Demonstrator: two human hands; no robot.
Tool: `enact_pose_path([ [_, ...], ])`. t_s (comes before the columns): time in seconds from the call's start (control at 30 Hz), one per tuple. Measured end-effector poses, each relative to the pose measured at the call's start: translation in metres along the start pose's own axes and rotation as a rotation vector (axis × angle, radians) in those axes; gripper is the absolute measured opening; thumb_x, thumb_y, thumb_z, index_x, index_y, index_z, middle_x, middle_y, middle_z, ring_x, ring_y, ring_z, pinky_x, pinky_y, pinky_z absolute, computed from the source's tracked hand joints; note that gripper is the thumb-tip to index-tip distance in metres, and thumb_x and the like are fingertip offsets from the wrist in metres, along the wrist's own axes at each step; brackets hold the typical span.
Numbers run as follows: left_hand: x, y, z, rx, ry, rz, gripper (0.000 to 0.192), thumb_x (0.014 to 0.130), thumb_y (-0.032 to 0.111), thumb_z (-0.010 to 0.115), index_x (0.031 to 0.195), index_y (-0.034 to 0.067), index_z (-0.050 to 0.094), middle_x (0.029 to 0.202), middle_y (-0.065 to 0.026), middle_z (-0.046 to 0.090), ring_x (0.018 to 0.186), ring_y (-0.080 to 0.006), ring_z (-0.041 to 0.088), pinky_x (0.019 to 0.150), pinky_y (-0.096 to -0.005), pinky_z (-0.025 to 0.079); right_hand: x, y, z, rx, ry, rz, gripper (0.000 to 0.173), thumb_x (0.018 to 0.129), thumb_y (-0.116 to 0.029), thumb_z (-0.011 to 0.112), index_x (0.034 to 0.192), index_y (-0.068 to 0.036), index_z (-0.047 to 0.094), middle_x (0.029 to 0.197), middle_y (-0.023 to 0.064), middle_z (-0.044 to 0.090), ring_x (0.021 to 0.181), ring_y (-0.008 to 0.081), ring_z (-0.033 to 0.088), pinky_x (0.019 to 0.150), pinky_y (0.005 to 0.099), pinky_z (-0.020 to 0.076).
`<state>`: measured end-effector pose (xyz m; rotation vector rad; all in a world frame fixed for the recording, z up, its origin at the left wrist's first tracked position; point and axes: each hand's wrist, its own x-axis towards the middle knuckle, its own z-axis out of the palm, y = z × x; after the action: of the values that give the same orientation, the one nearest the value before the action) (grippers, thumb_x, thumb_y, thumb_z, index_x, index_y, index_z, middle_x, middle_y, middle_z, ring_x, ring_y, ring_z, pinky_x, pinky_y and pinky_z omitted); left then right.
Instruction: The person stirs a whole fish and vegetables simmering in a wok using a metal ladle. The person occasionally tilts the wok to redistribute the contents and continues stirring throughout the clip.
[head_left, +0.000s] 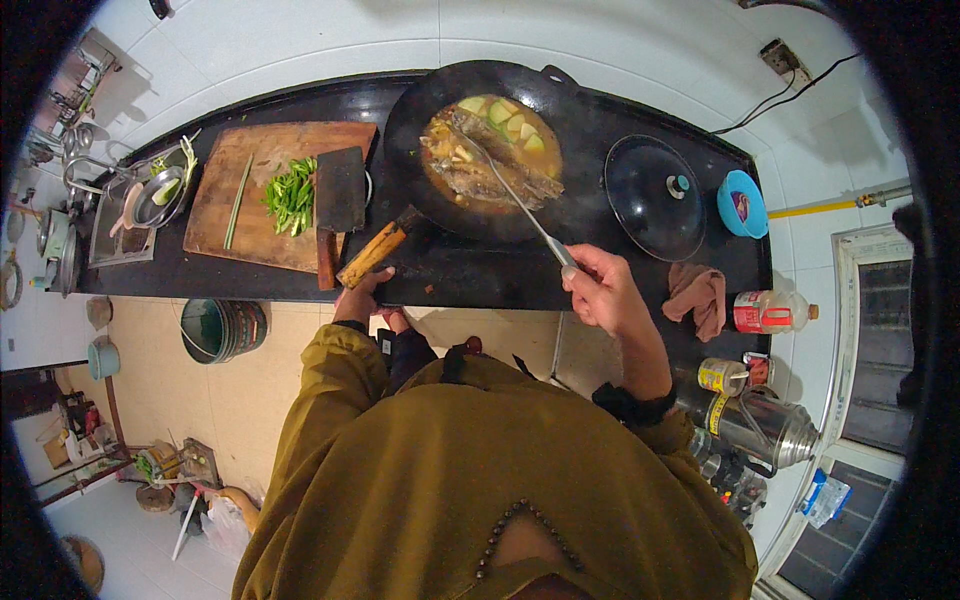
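My right hand (604, 289) grips the handle end of a long metal cooking utensil (517, 199). Its head meets the fish inside a black wok (409, 169), so I cannot tell whether it is a spatula or a ladle. Two pieces of browned fish (495, 142), pale green vegetable slices (510, 120) and reddish-brown broth (551, 150) fill the wok's middle. The wok's wooden handle (379, 251) points toward me at the lower left. At its end is my left hand (360, 296), thumb apart; the other fingers are hidden, so its grip is unclear.
Left of the wok, a wooden cutting board (214, 202) carries chopped green peppers (291, 195), a green stalk (238, 201) and a cleaver (340, 191). A glass lid (652, 202), blue bowl (739, 187) and cloth (696, 296) lie right. A bucket (217, 330) stands below.
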<state>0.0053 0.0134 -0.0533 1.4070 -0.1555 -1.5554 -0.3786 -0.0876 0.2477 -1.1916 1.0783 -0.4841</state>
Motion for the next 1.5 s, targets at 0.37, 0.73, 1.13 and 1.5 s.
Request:
enact_pose_path([
  [0.37, -0.002, 0.000, 0.002, -0.016, -0.036, 0.036, 0.041, 0.081, 0.023, 0.077, 0.115, 0.006, 0.061, 0.106, -0.0095, 0.069, 0.092, -0.0258, 0.069, 0.077, -0.0449, 0.059, 0.035, 0.009, 0.015, 0.036, -0.044, 0.088, 0.014, 0.095, -0.007, 0.056, 0.108, -0.002, 0.058, 0.071, -0.0007, 0.048, 0.047, 0.0043, 0.041, 0.038, 0.0227, 0.0281],
  [0.73, -0.002, -0.003, 0.001, -0.043, -0.026, 0.056, 0.038, 0.081, 0.024, 0.077, 0.111, 0.006, 0.063, 0.104, -0.0092, 0.069, 0.089, -0.0242, 0.070, 0.075, -0.0455, 0.059, 0.054, 0.005, 0.031, 0.103, -0.099, -0.022, 0.020, 0.095, -0.005, 0.055, 0.115, -0.002, 0.058, 0.074, 0.0000, 0.049, 0.048, 0.0041, 0.039, 0.039, 0.0221, 0.0280],
  [1.13, 0.008, -0.008, -0.004, 0.008, 0.076, 0.029, 0.040, 0.082, 0.021, 0.075, 0.115, 0.003, 0.060, 0.106, -0.0099, 0.069, 0.093, -0.0243, 0.069, 0.078, -0.0424, 0.059, 0.066, 0.005, 0.032, -0.154, 0.001, -0.205, 0.020, 0.094, -0.005, 0.055, 0.114, -0.002, 0.059, 0.071, -0.0021, 0.049, 0.048, 0.0041, 0.040, 0.040, 0.0214, 0.0286],
  [1.5, -0.009, 0.004, 0.010, -0.074, 0.075, -0.020, 0.051, 0.073, 0.015, 0.081, 0.120, 0.006, 0.062, 0.104, -0.0064, 0.067, 0.087, -0.0183, 0.067, 0.069, -0.0296, 0.056, 0.038, 0.009, 0.015, -0.385, -0.019, -0.071, 0.024, 0.089, -0.011, 0.062, 0.110, 0.000, 0.065, 0.081, 0.0110, 0.066, 0.072, 0.0138, 0.059, 0.066, 0.0311, 0.0482],
])
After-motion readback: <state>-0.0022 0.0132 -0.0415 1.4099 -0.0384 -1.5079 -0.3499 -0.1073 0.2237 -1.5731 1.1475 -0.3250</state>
